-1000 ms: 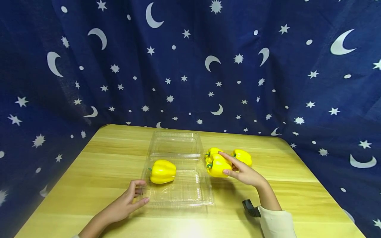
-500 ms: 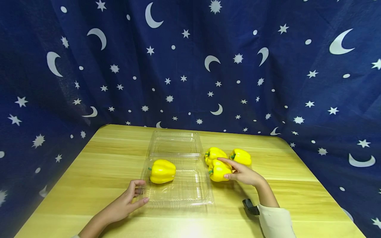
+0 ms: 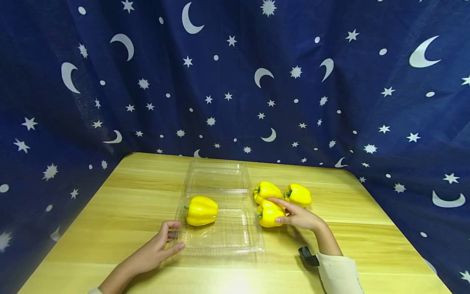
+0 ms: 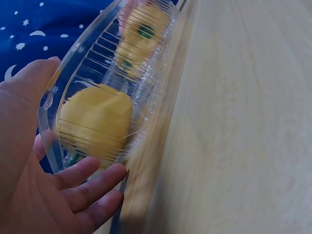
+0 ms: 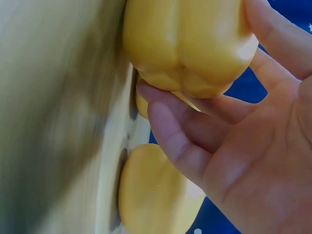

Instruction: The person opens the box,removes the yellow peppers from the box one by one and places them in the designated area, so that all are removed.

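My right hand [image 3: 299,216] holds a yellow bell pepper [image 3: 269,214], thumb on its near side and fingers over its top; the right wrist view shows the bottom of this bell pepper [image 5: 185,44] close beside the tabletop. Just behind it lies a second yellow bell pepper [image 3: 267,191], and a third bell pepper [image 3: 299,195] lies to its right. Another bell pepper [image 3: 202,211] lies on its side in the left part of an opened clear plastic container [image 3: 227,245]. My left hand [image 3: 156,249] rests with spread fingers and thumb at the container's left wall, beside its front corner.
The container's lid [image 3: 216,175] lies folded back flat toward the far edge of the wooden table [image 3: 128,196]. A dark blue curtain [image 3: 235,81] with moons and stars hangs behind. A black strap-like piece [image 3: 308,256] sits at the right cuff.
My right hand has brought its bell pepper a little toward me and down, away from the one behind it. The left hand and container stay put.
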Demonstrator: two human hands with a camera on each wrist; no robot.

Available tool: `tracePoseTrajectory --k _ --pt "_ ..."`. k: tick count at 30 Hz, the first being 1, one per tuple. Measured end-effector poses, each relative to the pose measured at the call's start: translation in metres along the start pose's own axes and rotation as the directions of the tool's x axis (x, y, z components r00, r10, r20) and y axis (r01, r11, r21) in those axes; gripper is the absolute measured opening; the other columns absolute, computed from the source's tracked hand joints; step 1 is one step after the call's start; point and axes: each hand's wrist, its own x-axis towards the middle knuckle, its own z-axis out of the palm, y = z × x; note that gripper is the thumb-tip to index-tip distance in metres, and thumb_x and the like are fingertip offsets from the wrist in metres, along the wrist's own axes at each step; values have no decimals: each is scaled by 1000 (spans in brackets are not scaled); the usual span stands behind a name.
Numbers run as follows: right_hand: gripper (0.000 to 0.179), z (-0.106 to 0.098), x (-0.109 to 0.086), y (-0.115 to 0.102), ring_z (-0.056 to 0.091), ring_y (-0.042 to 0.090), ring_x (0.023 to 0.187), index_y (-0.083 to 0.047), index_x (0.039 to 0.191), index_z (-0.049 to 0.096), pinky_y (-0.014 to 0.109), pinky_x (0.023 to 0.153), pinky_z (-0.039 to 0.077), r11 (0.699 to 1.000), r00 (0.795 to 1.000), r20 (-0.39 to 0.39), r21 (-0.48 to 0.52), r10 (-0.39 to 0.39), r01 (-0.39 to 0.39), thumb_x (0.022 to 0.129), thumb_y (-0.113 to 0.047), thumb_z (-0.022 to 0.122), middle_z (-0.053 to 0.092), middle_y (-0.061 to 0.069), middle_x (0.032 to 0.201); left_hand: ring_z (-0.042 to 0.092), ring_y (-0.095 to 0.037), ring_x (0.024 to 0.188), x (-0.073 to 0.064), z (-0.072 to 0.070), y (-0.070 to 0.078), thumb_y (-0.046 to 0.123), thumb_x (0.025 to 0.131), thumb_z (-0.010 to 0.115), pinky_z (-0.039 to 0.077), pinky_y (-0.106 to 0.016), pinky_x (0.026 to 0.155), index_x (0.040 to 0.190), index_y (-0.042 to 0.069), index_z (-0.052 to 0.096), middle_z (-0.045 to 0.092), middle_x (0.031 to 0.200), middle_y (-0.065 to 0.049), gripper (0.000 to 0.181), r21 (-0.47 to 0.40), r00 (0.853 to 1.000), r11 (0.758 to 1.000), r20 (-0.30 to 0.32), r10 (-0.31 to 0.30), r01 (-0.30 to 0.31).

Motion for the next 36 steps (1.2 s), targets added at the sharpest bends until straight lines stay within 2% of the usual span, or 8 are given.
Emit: tracePoseTrajectory --k 7,14,23,31,36 --pt "62 1 -1 5 28 42 129 -11 142 29 60 100 28 1000 1000 4 20 2 -2 89 -24 59 29 21 144 39 -43 118 0 0 1 34 94 50 41 -57 88 130 8 21 27 137 -24 53 -4 1000 1000 9 5 -5" --pt "63 0 -2 11 23 42 132 -15 143 28 63 103 21 996 999 5 74 40 -41 89 -25 59 27 20 146 39 -43 118 1 0 3 32 95 49 42 -56 87 129 6 20 27 137 -24 52 11 1000 1000 17 19 -19" --pt "62 -1 0 14 23 44 131 -11 143 28 64 102 21 997 999 33 71 13 -15 90 -23 58 27 21 146 39 -41 118 0 1 2 33 94 49 41 -56 88 129 5 21 29 136 -23 53 2 1000 1000 6 8 -8" --pt "64 -1 -2 11 21 43 133 -12 143 27 65 102 19 994 998 26 92 63 -66 89 -26 58 25 19 147 39 -40 119 1 0 1 32 95 49 41 -56 89 130 5 20 28 136 -21 53 -21 1000 1000 5 0 1" --pt "64 -1 -3 11 18 45 134 -12 144 26 66 102 18 993 998 25 106 52 -55 89 -24 57 22 20 148 39 -40 119 1 0 2 30 95 49 41 -56 89 130 5 20 28 137 -22 52 -20 1000 1000 6 2 -2"
